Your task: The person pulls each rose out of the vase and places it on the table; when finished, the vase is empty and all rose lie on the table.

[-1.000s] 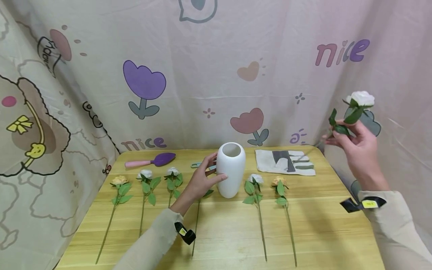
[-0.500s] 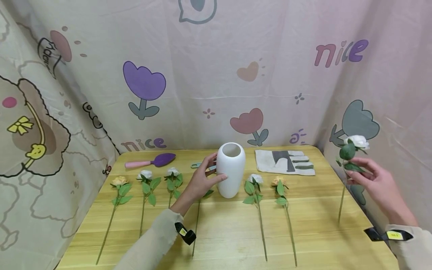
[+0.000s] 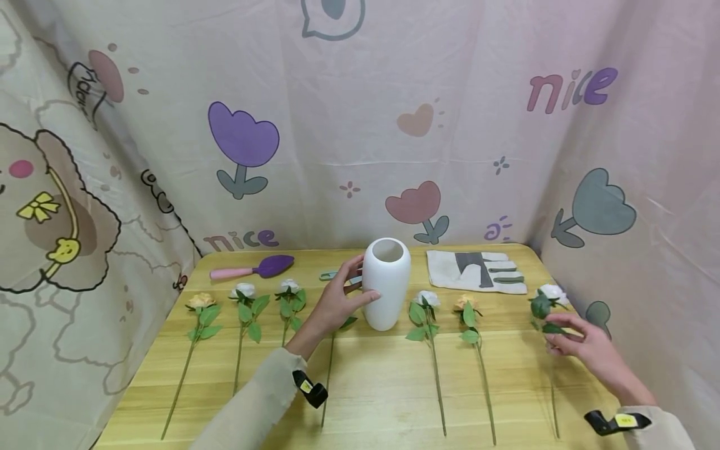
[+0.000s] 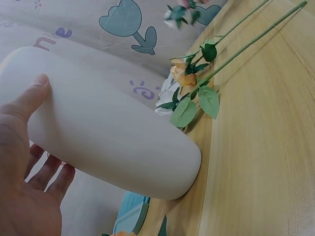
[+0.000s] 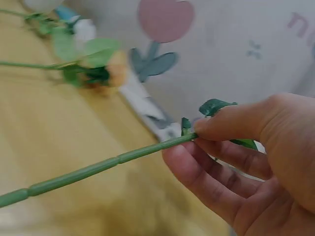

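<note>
My left hand holds a white vase upright on the table, thumb on its front and fingers round its far side. In the left wrist view the thumb lies along the vase wall. At the table's right side my right hand pinches a white rose by its stem, just below the leaves. The right wrist view shows that green stem between thumb and fingertips. The rose stands bloom up, its stem end low over the wood. Between the hands lie another white rose and a yellow rose.
Left of the vase lie a yellow rose and several more roses, one partly hidden by my left hand. Behind them are a purple trowel and a light blue tool, partly covered. A work glove lies back right; a curtain hangs behind.
My right hand has brought the white rose down from high at the right to the table's right side, then a little leftward. The left hand and vase have stayed put.
</note>
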Available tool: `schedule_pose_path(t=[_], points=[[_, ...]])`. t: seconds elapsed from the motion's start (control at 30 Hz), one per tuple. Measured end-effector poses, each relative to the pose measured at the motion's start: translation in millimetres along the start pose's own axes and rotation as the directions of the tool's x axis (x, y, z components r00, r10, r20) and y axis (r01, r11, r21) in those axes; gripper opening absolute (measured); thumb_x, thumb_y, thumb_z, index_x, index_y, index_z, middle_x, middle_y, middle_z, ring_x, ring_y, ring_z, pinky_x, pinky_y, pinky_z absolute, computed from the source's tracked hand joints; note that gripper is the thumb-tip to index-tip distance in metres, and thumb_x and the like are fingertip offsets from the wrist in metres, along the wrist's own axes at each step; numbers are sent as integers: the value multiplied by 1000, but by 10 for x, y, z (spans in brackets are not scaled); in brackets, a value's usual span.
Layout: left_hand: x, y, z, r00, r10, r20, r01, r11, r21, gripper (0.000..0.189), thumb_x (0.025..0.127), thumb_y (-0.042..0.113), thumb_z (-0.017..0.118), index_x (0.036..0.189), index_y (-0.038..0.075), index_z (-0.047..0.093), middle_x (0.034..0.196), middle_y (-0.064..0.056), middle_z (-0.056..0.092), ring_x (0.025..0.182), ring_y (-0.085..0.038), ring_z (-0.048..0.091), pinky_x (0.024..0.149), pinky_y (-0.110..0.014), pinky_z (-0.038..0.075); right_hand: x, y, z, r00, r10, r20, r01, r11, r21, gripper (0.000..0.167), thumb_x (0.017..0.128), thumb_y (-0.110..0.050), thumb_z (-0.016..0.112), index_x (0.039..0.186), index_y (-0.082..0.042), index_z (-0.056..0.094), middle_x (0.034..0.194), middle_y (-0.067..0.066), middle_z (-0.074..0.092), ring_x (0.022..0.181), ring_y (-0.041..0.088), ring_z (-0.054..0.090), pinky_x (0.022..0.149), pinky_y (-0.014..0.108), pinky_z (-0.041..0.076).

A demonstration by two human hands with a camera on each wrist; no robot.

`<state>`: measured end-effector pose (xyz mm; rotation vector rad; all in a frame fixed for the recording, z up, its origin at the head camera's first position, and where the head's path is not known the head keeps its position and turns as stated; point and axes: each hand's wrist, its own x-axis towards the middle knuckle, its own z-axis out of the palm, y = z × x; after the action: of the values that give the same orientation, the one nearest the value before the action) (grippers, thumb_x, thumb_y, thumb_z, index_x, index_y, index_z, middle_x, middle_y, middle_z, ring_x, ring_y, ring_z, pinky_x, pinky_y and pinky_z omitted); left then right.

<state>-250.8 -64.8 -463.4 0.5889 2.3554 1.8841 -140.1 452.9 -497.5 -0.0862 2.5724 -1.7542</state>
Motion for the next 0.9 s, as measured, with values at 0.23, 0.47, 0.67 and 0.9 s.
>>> schedule_pose_path(t=[0.23, 0.47, 0.67, 0.9], points=[[-5, 6, -1, 1000, 3, 1, -3, 1000, -2, 84, 96, 26, 86, 166, 32, 40, 167, -6, 49, 152, -33, 49, 126, -59, 45, 73, 127, 286, 994, 79, 78, -77, 997, -25, 45, 105, -6, 71, 143, 14, 56, 117, -9, 68, 90, 13, 76, 75, 35, 68], [-13, 2, 3, 1000, 4, -4, -4, 1000, 3, 83, 96, 27, 86, 166, 32, 41, 165, -5, 50, 151, -32, 50, 125, -58, 45, 171, 220, 423, 995, 74, 63, -65, 989, -133, 42, 106, -9, 71, 142, 10, 60, 125, 18, 68, 87, 9, 75, 73, 32, 67], [-3, -10, 13, 1000, 9, -7, -9, 1000, 4, 81, 96, 28, 86, 165, 33, 43, 163, -4, 52, 150, -31, 51, 125, -57, 47, 212, 256, 446, 995, 93, 43, -83, 978, -192, 44, 107, -15, 71, 144, 5, 60, 118, 20, 71, 80, 10, 72, 69, 29, 62], [3, -28, 14, 1000, -1, -1, 1, 1000, 5, 81, 95, 30, 86, 164, 36, 43, 162, -2, 52, 151, -29, 50, 125, -55, 47, 153, 219, 410, 996, 94, -9, -93, 974, -206, 48, 108, -21, 71, 148, 3, 59, 138, 26, 61, 90, 8, 75, 73, 31, 66]])
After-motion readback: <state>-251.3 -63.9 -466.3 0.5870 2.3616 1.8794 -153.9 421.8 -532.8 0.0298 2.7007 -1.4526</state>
